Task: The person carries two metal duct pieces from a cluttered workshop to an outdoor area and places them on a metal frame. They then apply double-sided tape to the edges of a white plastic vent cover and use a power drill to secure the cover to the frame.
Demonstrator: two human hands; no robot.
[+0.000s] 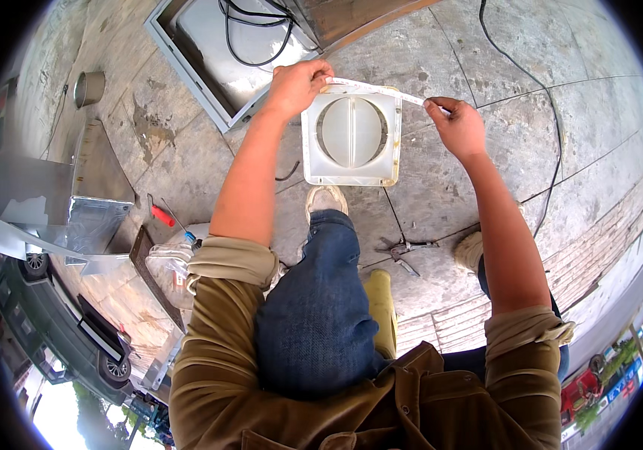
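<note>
A square white plastic vent frame (312, 150) with a round flap in its middle lies on the paving ahead of my shoe. Stretched over its far edge is a narrow white strip (381, 88), which looks like tape. My left hand (299, 88) pinches one end of it near the frame's far left corner. Beyond the right side of the frame, my right hand (456, 126) grips the other end, slightly lower. The fingers of both hands are closed, and the strip bows a little between them.
A grey metal casing (220, 112) with a black cable (261, 60) lies at the far left. Left of me are a red-handled screwdriver (161, 215), a metal box (96, 217) and a round metal collar (89, 88). Pliers-like tools (406, 249) lie between my feet. A dark cord (554, 112) crosses the right.
</note>
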